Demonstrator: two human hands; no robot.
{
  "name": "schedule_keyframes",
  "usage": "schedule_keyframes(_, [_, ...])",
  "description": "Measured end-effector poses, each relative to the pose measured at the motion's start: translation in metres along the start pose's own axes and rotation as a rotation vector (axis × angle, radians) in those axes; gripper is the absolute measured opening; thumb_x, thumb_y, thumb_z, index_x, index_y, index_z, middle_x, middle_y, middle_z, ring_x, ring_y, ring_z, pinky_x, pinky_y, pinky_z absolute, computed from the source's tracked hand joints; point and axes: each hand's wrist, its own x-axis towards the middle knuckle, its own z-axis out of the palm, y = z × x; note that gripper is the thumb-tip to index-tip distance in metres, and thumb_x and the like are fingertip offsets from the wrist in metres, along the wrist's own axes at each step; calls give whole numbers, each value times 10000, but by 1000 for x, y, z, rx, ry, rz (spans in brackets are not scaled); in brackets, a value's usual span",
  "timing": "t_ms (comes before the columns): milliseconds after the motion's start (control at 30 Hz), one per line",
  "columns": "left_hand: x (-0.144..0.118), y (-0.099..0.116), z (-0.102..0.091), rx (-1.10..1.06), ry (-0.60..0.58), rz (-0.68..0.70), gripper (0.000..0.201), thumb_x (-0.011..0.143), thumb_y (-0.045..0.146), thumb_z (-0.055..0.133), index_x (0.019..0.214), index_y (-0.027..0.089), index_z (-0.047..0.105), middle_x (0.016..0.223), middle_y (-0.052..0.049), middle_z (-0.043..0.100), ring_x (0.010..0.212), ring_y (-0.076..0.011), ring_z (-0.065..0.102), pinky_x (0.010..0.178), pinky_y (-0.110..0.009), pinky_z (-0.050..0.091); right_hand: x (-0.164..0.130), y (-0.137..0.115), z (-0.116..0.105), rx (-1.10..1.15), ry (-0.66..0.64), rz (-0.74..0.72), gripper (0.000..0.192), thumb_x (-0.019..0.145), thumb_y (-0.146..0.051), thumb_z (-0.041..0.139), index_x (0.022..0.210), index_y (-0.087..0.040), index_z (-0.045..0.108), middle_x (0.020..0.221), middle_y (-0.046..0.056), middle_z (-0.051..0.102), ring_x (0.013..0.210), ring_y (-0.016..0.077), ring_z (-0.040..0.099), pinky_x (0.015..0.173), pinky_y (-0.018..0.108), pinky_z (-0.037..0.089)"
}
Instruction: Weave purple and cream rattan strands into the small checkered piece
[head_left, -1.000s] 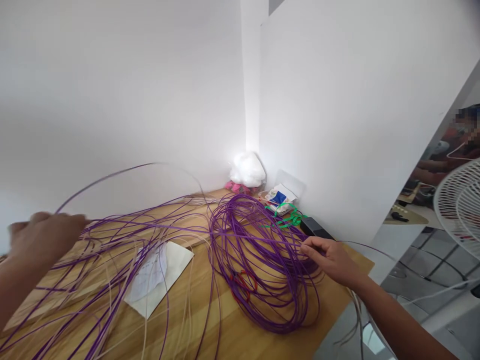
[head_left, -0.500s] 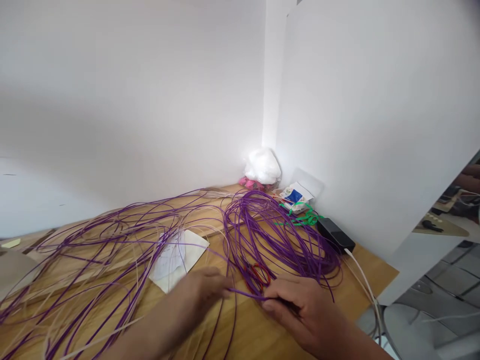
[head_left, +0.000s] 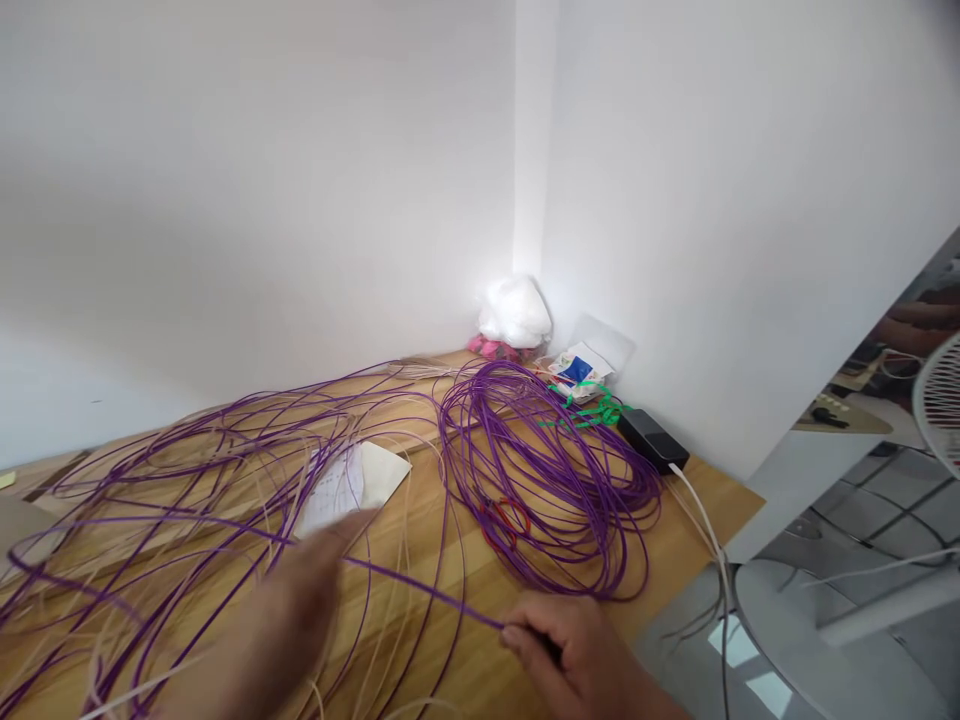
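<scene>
A strand of purple cord (head_left: 424, 590) runs taut between my two hands, low over the table. My right hand (head_left: 574, 645) pinches one end of this stretch between thumb and fingers. At the lower left my left hand (head_left: 300, 595), blurred by motion, is closed around the same strand, which comes out beyond it to the left. Behind my right hand lies a loose coil of purple cord (head_left: 600, 490). Red-handled scissors (head_left: 514, 520) lie within the coil, partly covered by its loops.
Tangled purple and pale strands (head_left: 225, 440) spread over the left of the wooden table (head_left: 720, 490). A written paper (head_left: 337, 490), green ribbon (head_left: 592, 408), a black box (head_left: 652, 440) with a white cable and a white plastic bag (head_left: 514, 312) sit there. A fan (head_left: 941, 390) stands at right.
My left hand has moved left and toward me, away from the right hand, so the purple strand between them is longer. My right hand stays closed on it. The camera view has shifted slightly.
</scene>
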Motion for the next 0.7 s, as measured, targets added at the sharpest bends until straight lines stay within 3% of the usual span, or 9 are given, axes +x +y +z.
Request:
schedule_keyframes(67, [-10, 42, 38, -152, -225, 223, 546, 843, 170, 455, 1377, 280, 489, 1296, -37, 624, 1125, -187, 624, 953, -259, 515, 5, -2, 17, -4, -36, -89, 235, 929, -248, 452, 728, -175, 548, 633, -26, 546, 570, 86, 476, 538, 210, 324])
schedule_keyframes(100, [-15, 57, 54, -234, -339, 280, 556, 848, 182, 493, 1397, 261, 461, 1212, -49, 667, 1035, -175, 660, 877, -221, 539, 7, 1, 22, -30, -40, -136, 213, 925, -234, 451, 753, -178, 563, 665, -19, 574, 601, 93, 502, 566, 208, 350])
schedule_keyframes(167, [-21, 74, 79, -280, -488, 245, 465, 896, 172, 475, 1352, 257, 504, 979, -33, 722, 839, -159, 689, 740, -201, 549, 8, 15, 25, -162, 11, -195, 142, 912, -262, 498, 860, -192, 611, 823, 14, 652, 768, 141, 578, 703, 234, 417])
schedule_keyframes(200, [-23, 75, 87, -245, -508, 202, 422, 907, 144, 452, 1295, 273, 554, 919, -25, 720, 794, -162, 685, 702, -208, 541, 7, 26, 24, -267, 68, -199, 146, 889, -307, 553, 956, -202, 629, 952, 42, 674, 897, 189, 593, 789, 277, 431])
schedule_keyframes(267, [-25, 68, 95, -178, -504, 133, 359, 920, 125, 429, 1174, 286, 626, 884, -24, 709, 796, -179, 675, 701, -234, 521, 6, 54, 19, -508, 215, -146, 425, 800, -402, 674, 1171, -209, 604, 1206, 102, 632, 1115, 308, 536, 903, 392, 416])
schedule_keyframes(333, [-28, 56, 98, -163, -477, 105, 291, 931, 159, 441, 1095, 279, 649, 883, -26, 704, 824, -192, 664, 721, -251, 503, 7, 83, 10, -686, 321, -45, 568, 765, -383, 699, 1279, -185, 556, 1272, 139, 600, 1148, 363, 512, 898, 455, 417])
schedule_keyframes(500, [-47, 39, 116, -191, -425, 148, 205, 929, 232, 479, 1030, 282, 650, 848, -8, 709, 797, -186, 651, 702, -246, 464, 34, 139, -35, -732, 204, 175, 380, 795, -80, 522, 1134, -196, 645, 1073, 71, 686, 994, 240, 610, 887, 354, 459])
schedule_keyframes(600, [-60, 32, 133, -166, -355, 194, 197, 923, 284, 497, 1049, 304, 647, 808, -5, 706, 736, -189, 641, 652, -249, 445, 58, 160, -71, -728, 287, 332, 283, 850, -117, 472, 1051, -166, 667, 1054, 107, 688, 972, 246, 641, 845, 347, 479])
schedule_keyframes(700, [-66, 24, 141, -176, -308, 194, 237, 952, 322, 437, 1078, 313, 637, 812, -4, 710, 724, -188, 648, 642, -255, 444, 72, 171, -96, -743, 367, 400, 265, 854, -156, 484, 1060, -149, 651, 1056, 139, 670, 919, 286, 655, 757, 380, 491])
